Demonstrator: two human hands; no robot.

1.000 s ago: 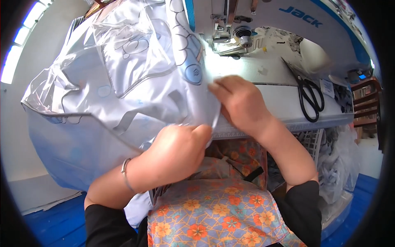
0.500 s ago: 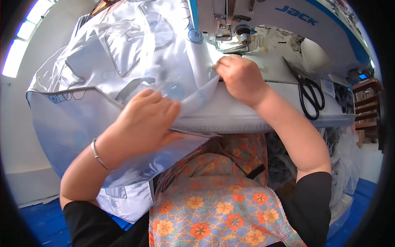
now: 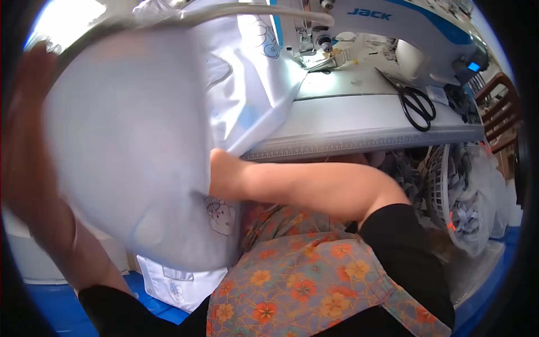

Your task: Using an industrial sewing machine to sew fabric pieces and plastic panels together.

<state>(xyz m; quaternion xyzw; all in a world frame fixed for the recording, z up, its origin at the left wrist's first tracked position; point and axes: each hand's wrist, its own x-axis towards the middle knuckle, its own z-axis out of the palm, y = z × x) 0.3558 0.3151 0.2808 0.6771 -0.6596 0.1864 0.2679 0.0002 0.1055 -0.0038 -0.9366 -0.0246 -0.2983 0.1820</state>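
Observation:
A large white garment (image 3: 135, 146) with pale blue printed figures is lifted up and fills the left half of the view, blurred by motion. My left hand (image 3: 29, 78) is raised at its far left edge and seems to grip the cloth there. My right forearm reaches leftward under the garment, and my right hand (image 3: 219, 167) is mostly hidden behind the cloth, so its grip does not show. Part of the garment still drapes over the front left of the sewing table (image 3: 365, 137).
A white and blue sewing machine (image 3: 393, 28) stands at the back of the table, with black scissors (image 3: 416, 105) to its right. A white basket (image 3: 449, 196) of cloth scraps stands at the right. More white cloth (image 3: 179, 283) hangs by my flowered lap (image 3: 303, 281).
The garment has been swung up and leftward off the table. My left hand rose to the far left, and my right hand dropped from the table top to below the cloth.

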